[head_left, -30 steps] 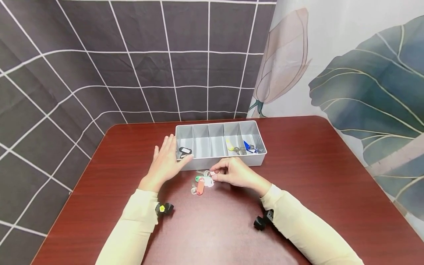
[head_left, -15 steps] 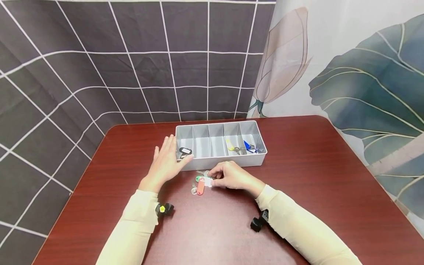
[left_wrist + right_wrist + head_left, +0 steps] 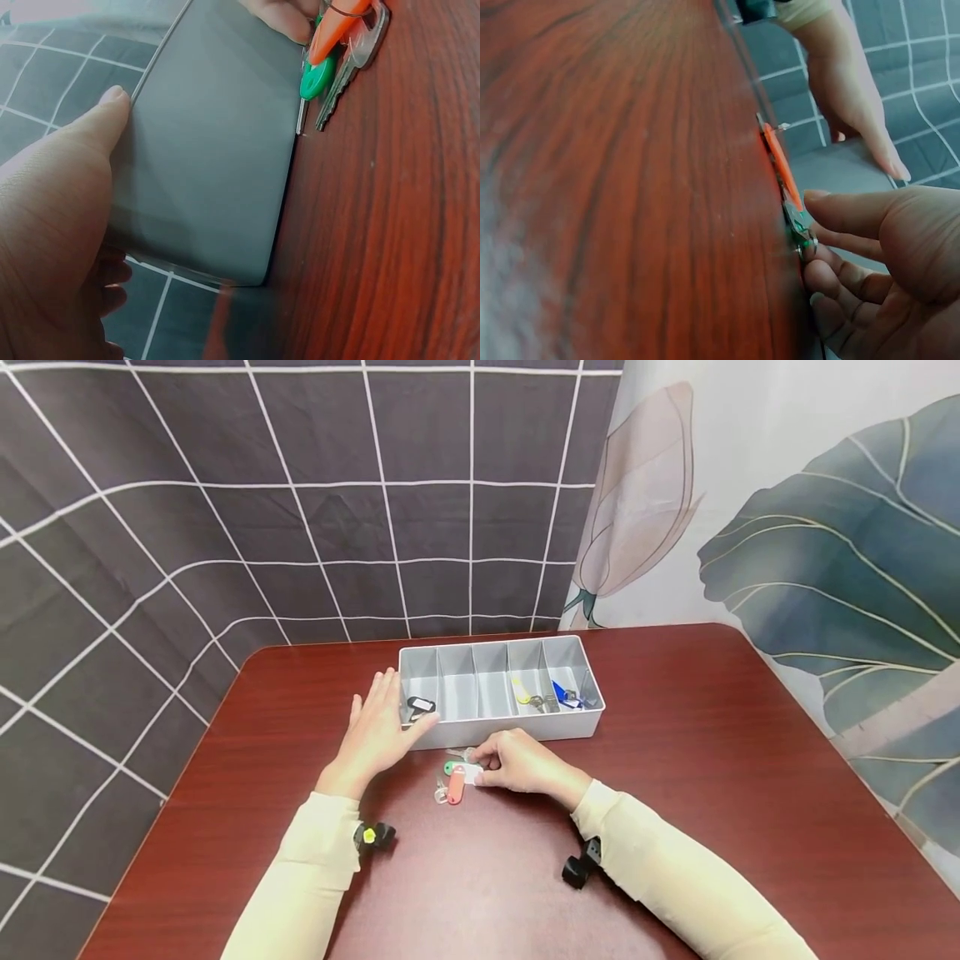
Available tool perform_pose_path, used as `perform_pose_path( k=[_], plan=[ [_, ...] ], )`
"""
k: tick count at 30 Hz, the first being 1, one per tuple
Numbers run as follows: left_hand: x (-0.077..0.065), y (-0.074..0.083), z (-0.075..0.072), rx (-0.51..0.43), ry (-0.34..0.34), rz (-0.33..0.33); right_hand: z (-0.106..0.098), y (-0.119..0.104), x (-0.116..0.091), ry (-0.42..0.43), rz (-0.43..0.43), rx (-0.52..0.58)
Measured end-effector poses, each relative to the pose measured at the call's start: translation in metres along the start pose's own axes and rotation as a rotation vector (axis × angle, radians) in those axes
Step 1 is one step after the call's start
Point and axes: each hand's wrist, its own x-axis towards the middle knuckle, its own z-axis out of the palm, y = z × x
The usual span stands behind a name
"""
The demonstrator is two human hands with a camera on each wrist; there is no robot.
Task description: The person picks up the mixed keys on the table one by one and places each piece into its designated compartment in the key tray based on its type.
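My left hand (image 3: 367, 739) rests against the left end of a grey divided tray (image 3: 517, 727), its fingers extended and the thumb at the front rim. In front of the tray lies a small pile of tagged keys. It includes an orange-red key tag (image 3: 456, 786) with a key (image 3: 441, 792) beside it, and a green key tag (image 3: 448, 767) partly beneath the orange one. My right hand (image 3: 525, 764) bends over the pile's right side, thumb and fingertips pinching at the green key tag and a metal ring (image 3: 810, 246). Its fingers hide part of the tag.
Black key tags (image 3: 422, 704) lie in the tray's leftmost compartment. A yellow key tag (image 3: 520, 691) with keys sits in the fourth, and blue key tags (image 3: 564, 695) in the rightmost. A dark tile-patterned cloth (image 3: 427, 518) hangs behind the red-brown table (image 3: 675, 710).
The right hand has shifted slightly left and toward me, closer over the pile; a pinkish tag seen at its fingertips is now hidden. The left hand stays at the tray.
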Motion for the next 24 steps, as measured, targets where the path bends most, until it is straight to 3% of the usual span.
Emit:
perform_pose_path(
  k=[8, 13, 24],
  plan=[
    [-0.001, 0.003, -0.003, -0.005, 0.004, 0.002, 0.000, -0.005, 0.002, 0.010, -0.005, -0.113],
    [-0.002, 0.002, -0.003, -0.005, 0.002, 0.005, 0.000, -0.010, 0.002, -0.015, 0.048, -0.197],
    [-0.003, 0.000, -0.002, 0.003, 0.017, 0.018, -0.001, -0.022, 0.003, -0.091, 0.136, -0.184]
  ],
)
